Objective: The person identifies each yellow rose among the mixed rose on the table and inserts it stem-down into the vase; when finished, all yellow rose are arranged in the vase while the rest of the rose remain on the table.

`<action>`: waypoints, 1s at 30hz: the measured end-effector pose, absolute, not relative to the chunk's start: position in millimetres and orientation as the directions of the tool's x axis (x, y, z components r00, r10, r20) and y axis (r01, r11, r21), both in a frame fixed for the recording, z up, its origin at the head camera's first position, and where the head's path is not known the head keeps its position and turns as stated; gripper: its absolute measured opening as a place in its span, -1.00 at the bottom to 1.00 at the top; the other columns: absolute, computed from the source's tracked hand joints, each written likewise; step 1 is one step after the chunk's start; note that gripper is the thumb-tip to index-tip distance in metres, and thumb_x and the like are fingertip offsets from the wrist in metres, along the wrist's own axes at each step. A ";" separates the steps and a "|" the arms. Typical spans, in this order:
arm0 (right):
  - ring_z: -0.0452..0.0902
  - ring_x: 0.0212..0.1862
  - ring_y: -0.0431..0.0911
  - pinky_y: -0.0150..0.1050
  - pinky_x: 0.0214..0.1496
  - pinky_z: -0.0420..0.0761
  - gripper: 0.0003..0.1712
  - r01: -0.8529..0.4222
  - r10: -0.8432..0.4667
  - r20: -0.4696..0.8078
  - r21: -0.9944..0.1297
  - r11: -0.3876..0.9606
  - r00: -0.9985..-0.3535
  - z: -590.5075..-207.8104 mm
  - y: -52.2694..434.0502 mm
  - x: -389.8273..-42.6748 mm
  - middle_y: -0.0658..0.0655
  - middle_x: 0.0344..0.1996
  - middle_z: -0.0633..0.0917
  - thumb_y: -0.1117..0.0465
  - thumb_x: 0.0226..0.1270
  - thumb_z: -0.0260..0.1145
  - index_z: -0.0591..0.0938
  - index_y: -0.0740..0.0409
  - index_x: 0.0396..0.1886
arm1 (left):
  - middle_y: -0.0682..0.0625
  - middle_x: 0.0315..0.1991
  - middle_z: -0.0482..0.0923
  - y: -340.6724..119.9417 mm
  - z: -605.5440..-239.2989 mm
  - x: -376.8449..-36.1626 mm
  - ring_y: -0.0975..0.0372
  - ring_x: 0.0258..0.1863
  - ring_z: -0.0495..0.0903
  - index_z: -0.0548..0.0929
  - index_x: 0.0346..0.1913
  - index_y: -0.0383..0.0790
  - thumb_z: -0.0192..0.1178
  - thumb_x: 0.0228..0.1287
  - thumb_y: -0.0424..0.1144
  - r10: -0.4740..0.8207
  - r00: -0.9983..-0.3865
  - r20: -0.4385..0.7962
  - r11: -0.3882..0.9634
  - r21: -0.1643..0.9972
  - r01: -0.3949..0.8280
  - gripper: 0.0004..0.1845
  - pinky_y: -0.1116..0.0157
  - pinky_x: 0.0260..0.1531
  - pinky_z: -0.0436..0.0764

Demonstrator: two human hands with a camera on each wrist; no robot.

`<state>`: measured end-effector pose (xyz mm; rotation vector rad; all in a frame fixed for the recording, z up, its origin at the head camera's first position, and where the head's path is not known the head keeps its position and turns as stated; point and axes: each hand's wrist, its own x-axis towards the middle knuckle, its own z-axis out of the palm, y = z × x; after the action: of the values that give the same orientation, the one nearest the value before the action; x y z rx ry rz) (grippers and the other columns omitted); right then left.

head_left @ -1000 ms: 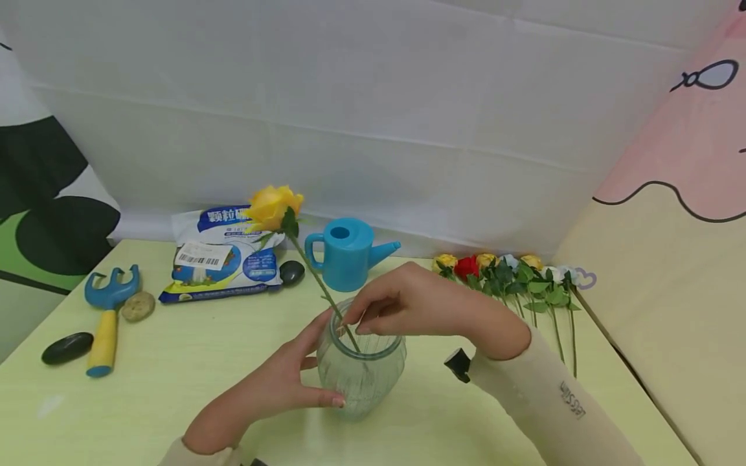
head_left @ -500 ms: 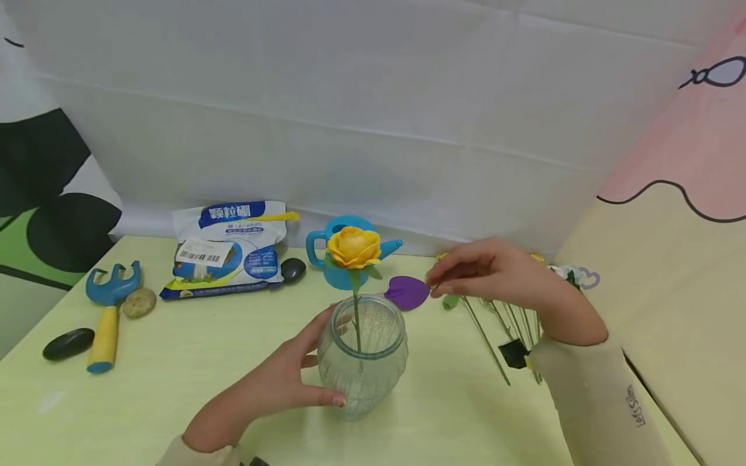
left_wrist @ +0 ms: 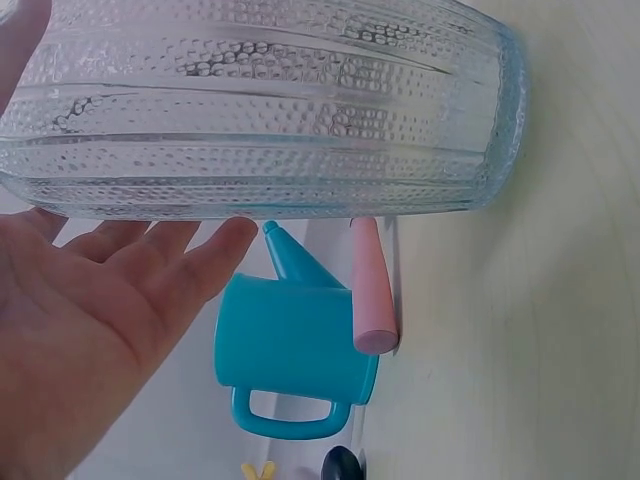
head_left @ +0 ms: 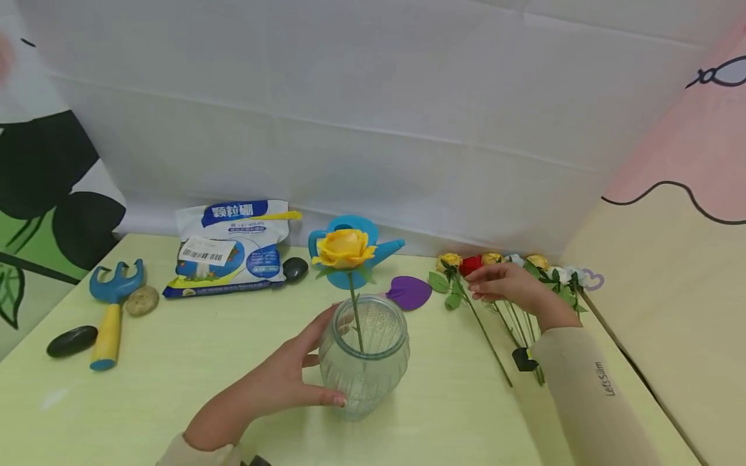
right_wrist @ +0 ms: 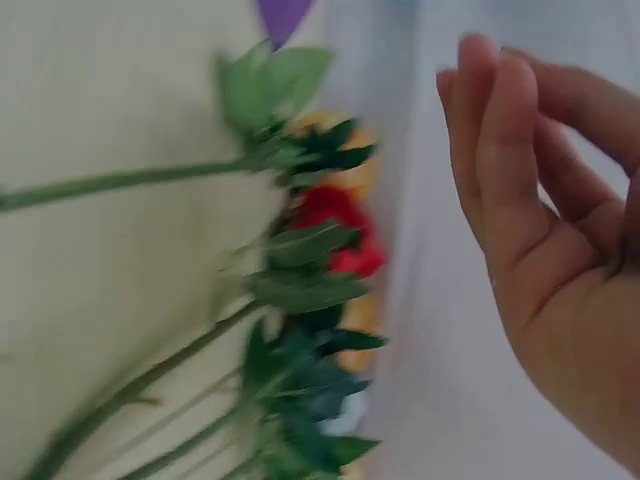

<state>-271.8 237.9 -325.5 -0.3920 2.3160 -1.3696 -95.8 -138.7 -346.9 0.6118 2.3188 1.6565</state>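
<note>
My left hand (head_left: 297, 372) grips the ribbed glass vase (head_left: 364, 395) from the left, thumb on the near side and fingers behind. In the left wrist view, the fingers (left_wrist: 225, 250) lie along the vase's textured wall (left_wrist: 280, 110). One yellow rose (head_left: 344, 249) leans in the vase, its stem reaching inside. Over the row of flowers, my right hand (head_left: 513, 288) hovers with fingers loosely bent and nothing between them. Below its fingertips are a red rose (head_left: 471, 264) and a yellow rose (head_left: 447, 261); the right wrist view shows their green leaves (right_wrist: 315, 290) beside the hand.
Behind the vase stand a blue watering can (head_left: 352, 228) and a purple spade (head_left: 409, 292) with a pink handle (left_wrist: 373, 290). To the left are a printed bag (head_left: 233, 255), a blue-and-yellow hand fork (head_left: 106, 330), a tan stone (head_left: 142, 301) and black stones (head_left: 72, 341).
My right hand has let go of the yellow rose's stem and moved right to the flower row. The rose has swung rightward and now leans in the vase. The left hand keeps its grip.
</note>
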 end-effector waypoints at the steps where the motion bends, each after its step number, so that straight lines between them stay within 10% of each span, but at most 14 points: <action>1: 0.59 -0.14 -0.03 -0.04 0.04 0.53 -0.60 -0.016 -0.418 -0.225 -0.866 0.499 -0.880 -333.6 240.0 -274.9 0.28 -0.08 0.58 0.28 0.29 0.23 0.49 0.40 0.07 | -0.08 0.42 -0.01 -138.9 -347.0 -95.7 -0.16 0.32 0.08 -0.14 0.44 0.26 0.48 -0.12 -0.13 0.457 -0.888 0.056 0.274 0.941 0.201 0.16 -0.10 0.06 0.41; 30: 0.61 -0.12 -0.05 -0.27 -0.12 0.61 -0.47 0.183 -0.407 -0.362 -0.891 0.416 -0.839 -387.4 234.1 -294.3 0.31 0.00 0.52 0.48 0.29 0.12 0.29 0.48 0.25 | -0.08 0.41 0.01 -140.4 -347.3 -96.8 -0.13 0.33 0.08 -0.13 0.43 0.28 0.46 -0.09 -0.13 0.465 -0.882 0.073 0.271 0.937 0.221 0.13 -0.07 0.08 0.41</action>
<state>-294.3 234.1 -387.4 -0.1897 2.1370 -1.4402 -96.8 -140.4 -347.3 0.6383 2.3236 1.6571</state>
